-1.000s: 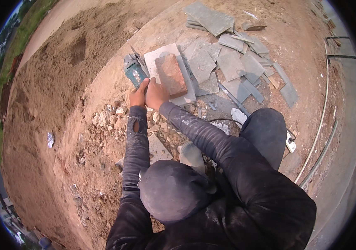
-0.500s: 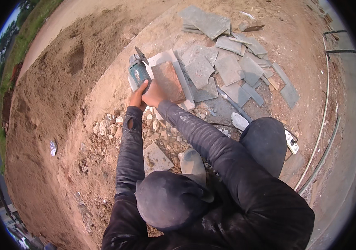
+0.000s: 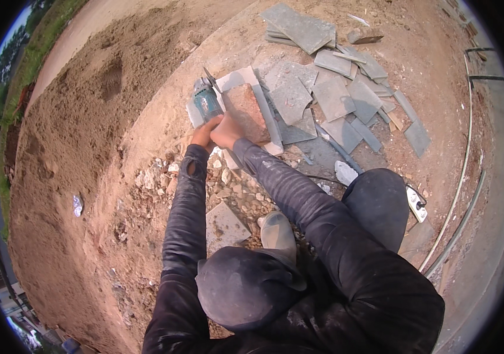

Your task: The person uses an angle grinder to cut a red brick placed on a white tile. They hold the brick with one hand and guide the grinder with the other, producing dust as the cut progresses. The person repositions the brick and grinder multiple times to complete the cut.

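A teal angle grinder [image 3: 207, 102] with a thin disc [image 3: 210, 79] at its far end is held by both hands. My left hand [image 3: 203, 133] wraps its near end from the left. Closed against it on the right is my right hand [image 3: 227, 132]; the fingers of both hands overlap, so their exact grip is partly hidden. Just right of the grinder, a rough reddish stone block [image 3: 245, 111] rests on a pale flat slab [image 3: 271, 127]. The disc stands close to the block's far left corner; whether they touch I cannot tell.
Grey stone tiles [image 3: 333, 97] lie scattered and stacked at the right. Rubble [image 3: 222, 183] and a square slab [image 3: 226, 227] lie near my boot [image 3: 278, 231]. A white power strip [image 3: 416, 204] sits beside my knee. A sand mound [image 3: 81, 141] rises at left.
The view has shifted, so everything sits slightly farther right. The grinder has moved a little toward the block, and its disc looks more edge-on. Both hands keep their hold.
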The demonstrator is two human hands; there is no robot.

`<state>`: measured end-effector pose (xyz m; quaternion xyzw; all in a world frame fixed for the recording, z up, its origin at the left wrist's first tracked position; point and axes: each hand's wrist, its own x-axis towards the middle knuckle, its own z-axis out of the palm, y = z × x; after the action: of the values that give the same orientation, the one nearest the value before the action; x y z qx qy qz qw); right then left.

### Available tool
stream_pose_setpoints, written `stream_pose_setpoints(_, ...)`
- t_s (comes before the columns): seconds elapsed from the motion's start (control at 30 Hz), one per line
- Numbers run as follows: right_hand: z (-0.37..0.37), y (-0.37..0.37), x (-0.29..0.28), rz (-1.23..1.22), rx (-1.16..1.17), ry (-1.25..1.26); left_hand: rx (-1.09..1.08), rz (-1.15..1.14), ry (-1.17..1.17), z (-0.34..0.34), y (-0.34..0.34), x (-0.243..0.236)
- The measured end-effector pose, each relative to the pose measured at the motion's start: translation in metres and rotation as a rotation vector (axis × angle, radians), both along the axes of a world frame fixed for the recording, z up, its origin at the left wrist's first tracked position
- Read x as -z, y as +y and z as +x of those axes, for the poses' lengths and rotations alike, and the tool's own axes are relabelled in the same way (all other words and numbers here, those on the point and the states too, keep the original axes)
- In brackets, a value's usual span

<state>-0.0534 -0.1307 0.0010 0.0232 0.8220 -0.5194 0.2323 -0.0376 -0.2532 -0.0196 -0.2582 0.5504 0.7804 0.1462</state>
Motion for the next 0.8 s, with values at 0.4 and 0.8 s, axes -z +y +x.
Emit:
stream_pose_setpoints(0.4, 0.0005, 0.0050, -0.0007, -0.016, 0.031, -0.044, 0.014, -0.041, -0.027, -0.0001, 0.0060, -0.0047)
stream_pose_setpoints(0.8, 0.0031, 0.0088, 0.0000, 0.004, 0.004, -0.066, 0.053, -0.099, -0.070, 0.0013, 0.0075, -0.0059)
